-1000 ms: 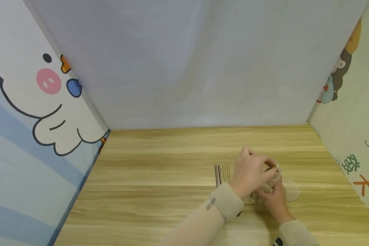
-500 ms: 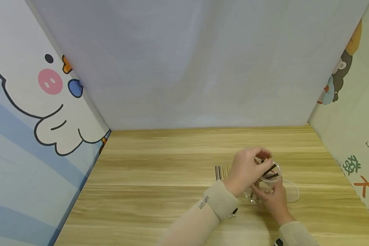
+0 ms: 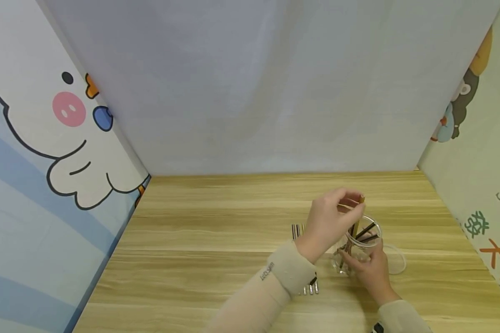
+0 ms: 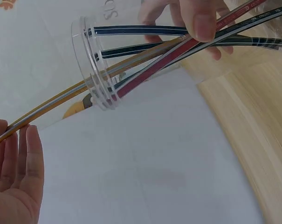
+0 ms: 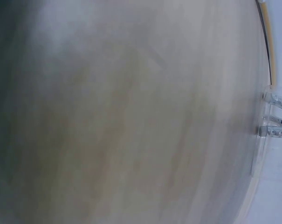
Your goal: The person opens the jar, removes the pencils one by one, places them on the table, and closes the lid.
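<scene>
My left hand (image 3: 329,217) pinches the end of a yellow striped pencil (image 4: 43,109) between thumb and fingers. The pencil slants out through the mouth of a clear jar (image 3: 364,247), its other part still inside. Around the jar's side curls my right hand (image 3: 372,273), which holds it tilted. Inside the jar, the left wrist view shows a dark blue pencil (image 4: 136,30), a dark green pencil (image 4: 131,48) and a red pencil (image 4: 154,65). Pencil ends (image 5: 273,131) show at the jar's base in the right wrist view, where the right hand is mostly out of frame.
Several pencils (image 3: 297,231) lie side by side on the wooden table (image 3: 191,268), partly covered by the left forearm. A clear round lid (image 3: 396,260) lies right of the jar. A grey-white panel (image 3: 250,92) rises behind; printed panels flank both sides.
The left hand has drawn back to the left and up from the jar's mouth, pulling the yellow pencil partway out. The right hand stays around the jar.
</scene>
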Demonstrator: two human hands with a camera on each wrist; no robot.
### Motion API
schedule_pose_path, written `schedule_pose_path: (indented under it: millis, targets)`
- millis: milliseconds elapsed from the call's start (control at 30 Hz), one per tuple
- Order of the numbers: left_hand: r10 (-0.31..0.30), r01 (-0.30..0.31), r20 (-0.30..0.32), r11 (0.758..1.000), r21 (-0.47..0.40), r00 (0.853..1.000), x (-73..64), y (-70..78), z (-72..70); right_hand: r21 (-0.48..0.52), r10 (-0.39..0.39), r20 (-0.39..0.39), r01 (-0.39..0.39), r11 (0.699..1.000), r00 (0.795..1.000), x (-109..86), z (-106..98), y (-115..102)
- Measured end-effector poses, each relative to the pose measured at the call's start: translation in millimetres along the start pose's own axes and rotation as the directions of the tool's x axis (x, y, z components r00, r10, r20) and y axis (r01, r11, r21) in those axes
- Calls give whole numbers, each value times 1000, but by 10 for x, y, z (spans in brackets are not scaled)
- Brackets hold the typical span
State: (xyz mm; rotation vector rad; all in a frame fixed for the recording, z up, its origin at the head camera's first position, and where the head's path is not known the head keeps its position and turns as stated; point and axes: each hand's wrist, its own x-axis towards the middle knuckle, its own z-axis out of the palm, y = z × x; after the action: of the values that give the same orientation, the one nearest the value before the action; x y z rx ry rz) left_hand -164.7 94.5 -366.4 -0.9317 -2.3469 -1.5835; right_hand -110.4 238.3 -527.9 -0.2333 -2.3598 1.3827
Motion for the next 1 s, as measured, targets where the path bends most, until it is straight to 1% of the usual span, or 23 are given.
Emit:
schedule_pose_path:
  millis: [33, 100, 167, 233, 333, 400, 567, 667, 767, 900, 1000]
  targets:
    - [16, -16, -13, 1000, -1, 1000, 8, 3, -17, 0, 3, 3, -3, 1000, 1000, 0, 1, 1]
    - [45, -46, -39, 999, -29, 998, 21, 7, -51, 2, 6, 9, -6, 1000, 1000, 4, 4, 11]
    - [74, -76, -66, 997, -35, 995, 36, 10, -86, 6, 10, 17, -10, 1000, 1000, 6, 3, 18]
    - [94, -100, -90, 993, -61, 991, 50, 19, -124, 10, 12, 22, -12, 1000, 1000, 10, 4, 25]
    - [118, -128, -121, 989, -73, 986, 71, 37, -180, 13, 10, 31, -10, 1000, 999, 6, -3, 16]
    - [132, -147, -140, 984, -99, 981, 81, 53, -220, 11, 6, 35, -6, 1000, 999, 2, -6, 7]
    - [161, -186, -199, 976, -117, 967, 93, 82, -317, 4, -2, 33, 2, 1000, 999, -4, -6, -1]
    - [165, -195, -223, 973, -121, 961, 103, 90, -366, -4, -17, 27, 17, 1000, 1000, -7, -2, 8]
    - [157, -191, -240, 974, -125, 958, 112, 88, -401, 0, -41, 14, 41, 999, 999, -6, 2, 20]
    - [131, -182, -261, 967, -180, 956, 120, 81, -431, 23, -65, -6, 65, 998, 998, 1, 13, 38]
    - [126, -190, -279, 958, -216, 952, 126, 80, -453, 24, -63, -13, 63, 998, 998, 2, 21, 46]
